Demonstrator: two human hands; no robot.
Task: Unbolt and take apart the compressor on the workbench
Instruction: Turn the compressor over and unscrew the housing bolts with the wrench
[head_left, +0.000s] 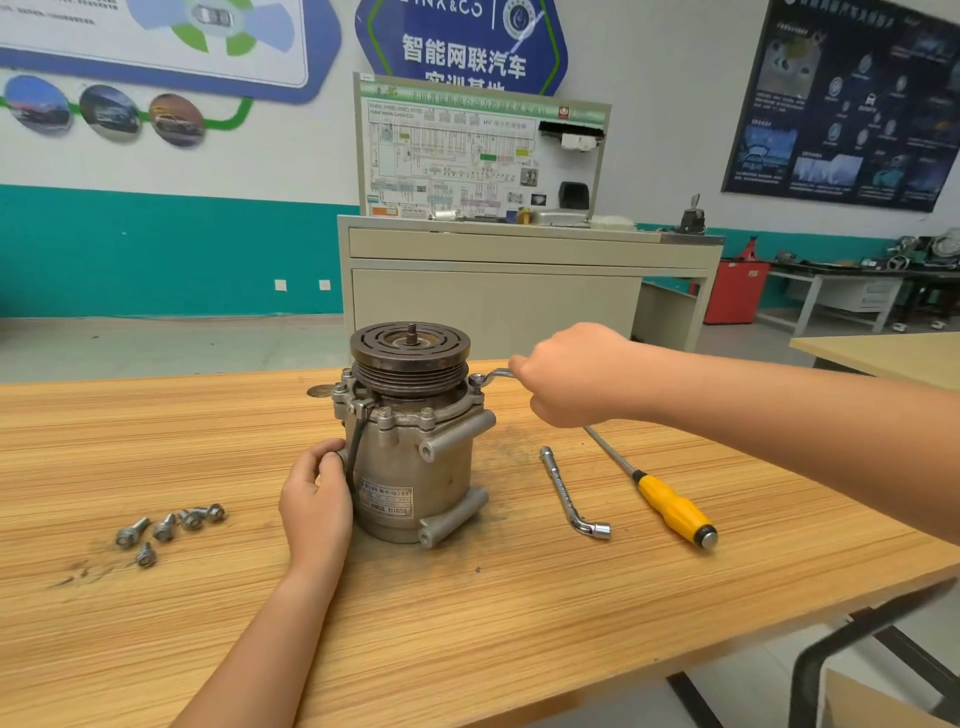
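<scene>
The compressor (415, 457) stands upright on the wooden workbench (467, 613), its dark grooved pulley (410, 358) on top. My left hand (317, 504) grips the lower left side of its grey body. My right hand (566, 374) is closed around the handle of a silver wrench (493, 375). The wrench's ring end sits on a bolt (477, 381) at the right rim of the flange. More bolts remain around the flange front. Several removed bolts (169, 527) lie loose on the bench to the left.
An L-shaped socket wrench (569, 493) and a yellow-handled screwdriver (670, 504) lie on the bench right of the compressor. A round metal disc (319, 391) is set in the bench behind it. A beige training cabinet stands beyond the bench.
</scene>
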